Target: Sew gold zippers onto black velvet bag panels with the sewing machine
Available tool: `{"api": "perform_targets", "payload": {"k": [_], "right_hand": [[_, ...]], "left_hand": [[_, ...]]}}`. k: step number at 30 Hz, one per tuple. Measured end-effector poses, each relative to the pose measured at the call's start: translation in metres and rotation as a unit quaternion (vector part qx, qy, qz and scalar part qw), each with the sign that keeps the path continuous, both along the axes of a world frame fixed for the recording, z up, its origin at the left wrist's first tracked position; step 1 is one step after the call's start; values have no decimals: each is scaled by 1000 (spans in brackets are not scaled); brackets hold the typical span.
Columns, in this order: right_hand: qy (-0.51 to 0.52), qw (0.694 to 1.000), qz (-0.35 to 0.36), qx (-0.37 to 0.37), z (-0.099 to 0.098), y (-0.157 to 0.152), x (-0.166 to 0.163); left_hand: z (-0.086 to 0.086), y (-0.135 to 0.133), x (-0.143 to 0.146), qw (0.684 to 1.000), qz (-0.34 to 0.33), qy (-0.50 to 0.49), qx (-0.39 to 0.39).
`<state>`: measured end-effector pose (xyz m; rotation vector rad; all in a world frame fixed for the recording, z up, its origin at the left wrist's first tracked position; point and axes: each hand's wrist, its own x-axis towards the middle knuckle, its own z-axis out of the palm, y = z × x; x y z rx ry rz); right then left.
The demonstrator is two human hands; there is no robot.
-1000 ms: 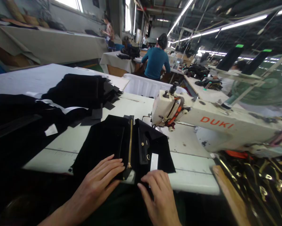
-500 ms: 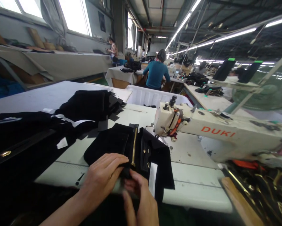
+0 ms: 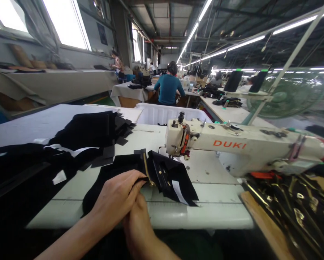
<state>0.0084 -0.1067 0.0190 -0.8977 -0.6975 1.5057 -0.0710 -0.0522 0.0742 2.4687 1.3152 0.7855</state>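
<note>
My left hand [image 3: 120, 191] is closed on the edge of a black fabric piece [image 3: 96, 187], pinching it between thumb and fingers close to the zipper's lower end. The gold zipper [image 3: 146, 166] has its pull lying just right of my fingertips. Against the underside of my left hand presses my right hand [image 3: 138, 218], curled, with its fingertips hidden. Right of the zipper spreads a black panel [image 3: 175, 168] bearing a small pocket with gold fittings and a white strip [image 3: 179, 192].
A sewing machine [image 3: 221, 141] stands beyond the fabric to the right. Stacked black pieces [image 3: 88, 128] lie at left, more black fabric [image 3: 18, 173] nearer. Gold-trimmed black parts [image 3: 294, 209] heap at right. Behind the table are a white bin [image 3: 156, 113] and a seated person [image 3: 169, 88].
My right hand has moved left and tucked beneath my left hand. The black fabric's near edge is now lifted and bunched, and the right panel lies more slanted. The view has turned right.
</note>
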Motion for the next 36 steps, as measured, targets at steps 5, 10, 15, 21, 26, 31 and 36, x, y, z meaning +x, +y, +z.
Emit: {"api": "perform_targets", "payload": {"k": [5, 10, 15, 21, 26, 31, 36], "right_hand": [[323, 934, 104, -111, 3, 16, -15], [5, 970, 237, -44, -30, -39, 19], [-498, 847, 119, 144, -37, -81, 88], [-689, 644, -38, 329, -8, -33, 120], [-724, 578, 17, 376, -28, -15, 114], [-731, 554, -2, 398, -39, -26, 113], [-710, 601, -28, 365, -35, -29, 110]], "left_hand": [[-20, 2, -5, 993, 0, 82, -86], [-64, -20, -35, 992, -64, 38, -100], [-91, -40, -47, 989, -143, -23, 13], [-89, -42, -42, 985, -160, -26, 61], [-94, -46, -41, 985, -148, -61, 66], [-94, -53, -39, 984, -145, -100, 23], [-86, -53, -38, 991, -122, -49, 2]]}}
